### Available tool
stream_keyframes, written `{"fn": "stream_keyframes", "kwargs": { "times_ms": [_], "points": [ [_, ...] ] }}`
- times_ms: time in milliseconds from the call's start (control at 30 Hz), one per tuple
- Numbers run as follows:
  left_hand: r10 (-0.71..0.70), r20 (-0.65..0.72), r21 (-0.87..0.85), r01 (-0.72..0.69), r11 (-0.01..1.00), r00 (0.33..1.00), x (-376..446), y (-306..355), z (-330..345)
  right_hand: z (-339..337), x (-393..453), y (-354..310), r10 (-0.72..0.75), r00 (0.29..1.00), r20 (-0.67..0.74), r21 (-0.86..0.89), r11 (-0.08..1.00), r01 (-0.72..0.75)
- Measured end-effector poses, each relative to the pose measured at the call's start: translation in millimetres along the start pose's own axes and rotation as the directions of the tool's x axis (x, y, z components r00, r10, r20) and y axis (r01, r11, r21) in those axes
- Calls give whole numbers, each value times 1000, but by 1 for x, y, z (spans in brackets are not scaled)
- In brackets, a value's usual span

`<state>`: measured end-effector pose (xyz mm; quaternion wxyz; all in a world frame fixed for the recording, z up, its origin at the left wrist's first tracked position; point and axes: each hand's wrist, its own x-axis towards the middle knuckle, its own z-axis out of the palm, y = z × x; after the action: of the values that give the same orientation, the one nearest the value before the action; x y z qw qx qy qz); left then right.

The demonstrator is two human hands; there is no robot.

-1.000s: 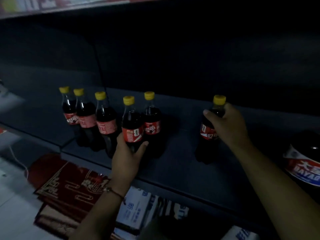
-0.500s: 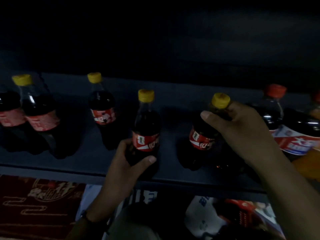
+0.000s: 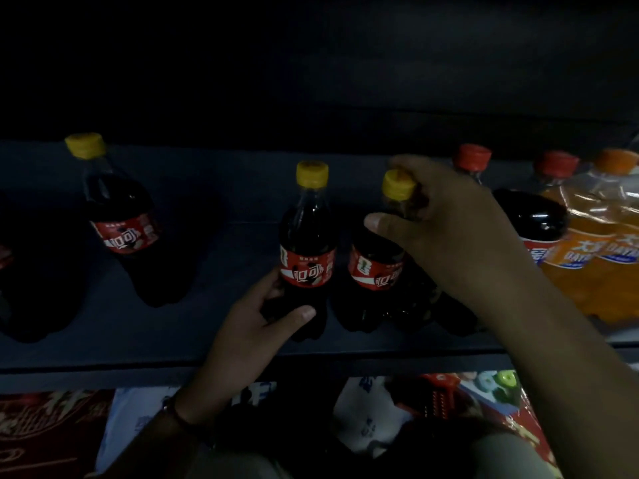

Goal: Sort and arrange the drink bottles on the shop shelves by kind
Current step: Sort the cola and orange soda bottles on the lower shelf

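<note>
Dim light; dark shelf, black back wall.

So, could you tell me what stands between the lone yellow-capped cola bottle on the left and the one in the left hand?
Nothing: the head view shows only bare dark shelf between that lone cola bottle and the bottle the left hand grips.

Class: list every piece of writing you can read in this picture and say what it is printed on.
"可口": red labels of the yellow-capped cola bottles, only partly legible.
"DAYA", cut off: blue-and-white labels of the orange soda bottles.
Large cola bottle's label: mostly hidden, unreadable.
Packages below the shelf: print too blurred to read.
</note>
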<state>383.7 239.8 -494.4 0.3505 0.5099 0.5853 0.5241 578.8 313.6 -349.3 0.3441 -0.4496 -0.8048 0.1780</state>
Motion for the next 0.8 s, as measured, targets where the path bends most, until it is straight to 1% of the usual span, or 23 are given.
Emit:
{"fn": "stream_keyframes", "kwargs": {
  "times_ms": [200, 333, 400, 467, 533, 567, 600, 633, 667, 700, 733, 767, 800],
  "points": [
    [23, -15, 41, -22, 999, 1000, 4, -6, 7, 3, 11, 3, -62, 998, -21, -94, 994, 59],
    [22, 9, 54, -22, 998, 1000, 5, -11, 11, 11, 9, 3, -120, 987, -108, -152, 983, 103],
    [32, 2, 58, -32, 998, 1000, 3, -11, 13, 17, 9, 4, -139, 983, -122, -181, 977, 115],
    [28, 1, 74, -28, 997, 1000, 1, -11, 12, 20, 5, 4, -149, 981, -125, -176, 976, 126],
    [18, 5, 105, -18, 994, 1000, -4, -7, 9, 24, -1, 3, -181, 970, -160, -122, 979, 162],
    [23, -21, 107, -20, 994, 1000, -7, -4, 5, 23, -8, 0, -209, 959, -190, -124, 974, 188],
    [29, -84, 92, -21, 996, 996, -11, -1, -2, 37, -7, 0, -235, 946, -223, -133, 969, 209],
    [44, -176, 71, -32, 997, 983, -16, 3, -11, 48, -10, -2, -230, 947, -226, -104, 972, 212],
    [73, -301, 64, -56, 996, 951, -20, 6, -24, 60, -10, -3, -174, 968, -181, 15, 984, 180],
    [106, -443, 73, -82, 994, 890, -24, 7, -40, 71, -12, -11, -112, 986, -120, 126, 984, 127],
    [141, -580, 97, -103, 990, 803, -29, 6, -59, 83, -16, -18, -127, 991, -53, 192, 972, 135],
    [170, -687, 131, -109, 985, 706, -35, 5, -83, 94, -19, -35, -242, 970, 3, 211, 949, 235],
    [185, -755, 160, -96, 982, 629, -38, 3, -103, 100, -22, -49, -324, 944, 57, 215, 928, 306]
  ]
}}
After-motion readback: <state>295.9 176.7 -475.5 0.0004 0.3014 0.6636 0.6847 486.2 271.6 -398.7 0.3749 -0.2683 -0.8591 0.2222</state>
